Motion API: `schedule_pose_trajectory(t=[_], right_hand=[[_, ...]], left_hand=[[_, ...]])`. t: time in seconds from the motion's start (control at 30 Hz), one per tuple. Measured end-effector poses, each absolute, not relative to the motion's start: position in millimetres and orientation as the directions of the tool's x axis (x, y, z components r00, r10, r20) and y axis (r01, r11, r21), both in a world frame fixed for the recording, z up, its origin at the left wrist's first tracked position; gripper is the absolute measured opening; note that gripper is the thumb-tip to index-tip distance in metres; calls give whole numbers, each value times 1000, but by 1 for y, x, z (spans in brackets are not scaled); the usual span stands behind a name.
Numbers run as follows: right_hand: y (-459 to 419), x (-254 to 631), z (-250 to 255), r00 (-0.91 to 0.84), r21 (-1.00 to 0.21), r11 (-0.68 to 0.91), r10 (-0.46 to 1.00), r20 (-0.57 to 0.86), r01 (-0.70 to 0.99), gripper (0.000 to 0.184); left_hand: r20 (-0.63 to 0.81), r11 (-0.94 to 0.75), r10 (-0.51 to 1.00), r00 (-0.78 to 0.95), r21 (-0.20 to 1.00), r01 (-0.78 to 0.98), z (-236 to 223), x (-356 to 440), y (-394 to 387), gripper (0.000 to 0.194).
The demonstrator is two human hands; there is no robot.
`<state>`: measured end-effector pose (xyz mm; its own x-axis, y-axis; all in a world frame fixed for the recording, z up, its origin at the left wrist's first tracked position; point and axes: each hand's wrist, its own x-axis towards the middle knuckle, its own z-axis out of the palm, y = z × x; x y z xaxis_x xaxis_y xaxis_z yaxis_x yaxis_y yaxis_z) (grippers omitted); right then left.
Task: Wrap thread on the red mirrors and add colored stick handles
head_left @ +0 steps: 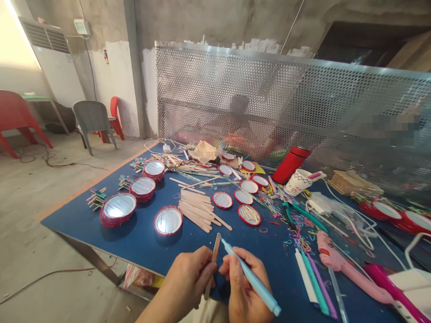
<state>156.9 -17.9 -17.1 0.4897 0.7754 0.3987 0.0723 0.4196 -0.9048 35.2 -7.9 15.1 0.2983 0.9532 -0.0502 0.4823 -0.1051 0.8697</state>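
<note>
A wooden craft stick (215,249) stands nearly upright in my left hand (191,274), pinched between thumb and fingers. My right hand (247,282) grips a light blue marker (257,286) like a pen. Its tip is close to the top of the stick; whether they touch I cannot tell. Beyond my hands lies a loose pile of craft sticks (195,208). A round red-rimmed mirror (168,220) sits to the left of the pile, and another mirror (249,215) with short sticks on it lies to the right.
Stacked red-rimmed discs (117,210) line the table's left side. At right are white, teal and purple markers (314,282), a pink glue gun (353,269), coloured string, a paper cup (298,183) and a red bottle (291,164). A perforated metal screen (215,76) stands behind the table.
</note>
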Motion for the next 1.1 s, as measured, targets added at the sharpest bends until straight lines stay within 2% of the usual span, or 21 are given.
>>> schedule_pose_trajectory(t=[0.1, 0.3, 0.47, 0.63, 0.77, 0.93, 1.1], right_hand=[[-19, 155, -15, 526, -912, 408, 767, 367, 42, 21], [-19, 155, -15, 472, -895, 444, 778, 415, 56, 22], [-18, 157, -18, 513, -911, 409, 773, 374, 49, 22], [-18, 157, -18, 467, -888, 457, 776, 423, 45, 22], [-18, 156, -15, 512, -912, 408, 775, 371, 44, 23], [-19, 156, -16, 479, -900, 434, 781, 400, 43, 25], [-19, 156, -15, 507, -914, 404, 784, 359, 23, 26]], left_hand=[[-58, -101, 950, 305, 871, 481, 16, 35, -8, 23], [-2, -150, 957, 290, 853, 500, 17, 36, -10, 24], [-2, -152, 957, 291, 850, 504, 16, 36, -8, 24], [-2, -152, 956, 292, 851, 503, 14, 37, -8, 23], [-20, -135, 957, 288, 851, 507, 15, 37, -9, 23], [-14, -139, 956, 293, 858, 495, 14, 36, -9, 22], [-4, -150, 953, 304, 864, 481, 14, 37, -8, 22]])
